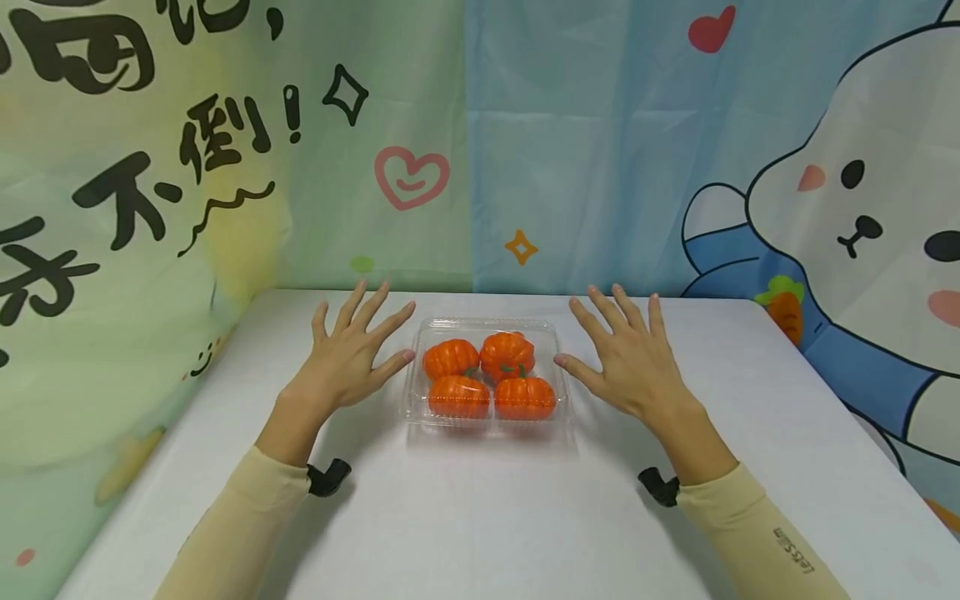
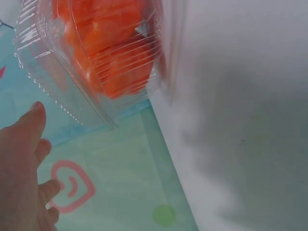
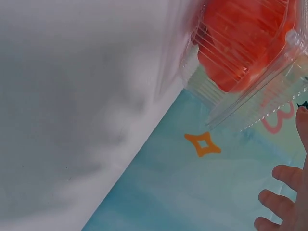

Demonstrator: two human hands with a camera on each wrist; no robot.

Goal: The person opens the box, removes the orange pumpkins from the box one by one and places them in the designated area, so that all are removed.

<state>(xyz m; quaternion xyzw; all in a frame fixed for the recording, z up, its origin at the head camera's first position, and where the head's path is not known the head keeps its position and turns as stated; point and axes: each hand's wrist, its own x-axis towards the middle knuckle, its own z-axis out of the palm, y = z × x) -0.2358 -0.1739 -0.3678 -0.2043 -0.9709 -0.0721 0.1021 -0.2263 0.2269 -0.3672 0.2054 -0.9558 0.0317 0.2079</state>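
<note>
A clear plastic clamshell box (image 1: 487, 327) stands on the white table, with small orange pumpkins (image 1: 459, 397) inside, some showing green stems. Its lid appears closed over them. To the box's left, my left hand (image 1: 341, 360) is spread with straight fingers, its thumb tip close to the box's side. My right hand (image 1: 633, 362) mirrors it on the right, fingers fanned and thumb pointing at the box. Neither hand holds anything. In the left wrist view the thumb (image 2: 34, 118) is apart from the box's ridged wall (image 2: 62, 96); the right wrist view shows a similar gap.
The white table (image 1: 480, 517) reaches back to a printed cloth backdrop (image 1: 555, 150) with a cartoon bear, hearts and lettering. Black straps (image 1: 328, 477) sit at both wrists, by the cuffs of beige sleeves (image 1: 240, 517).
</note>
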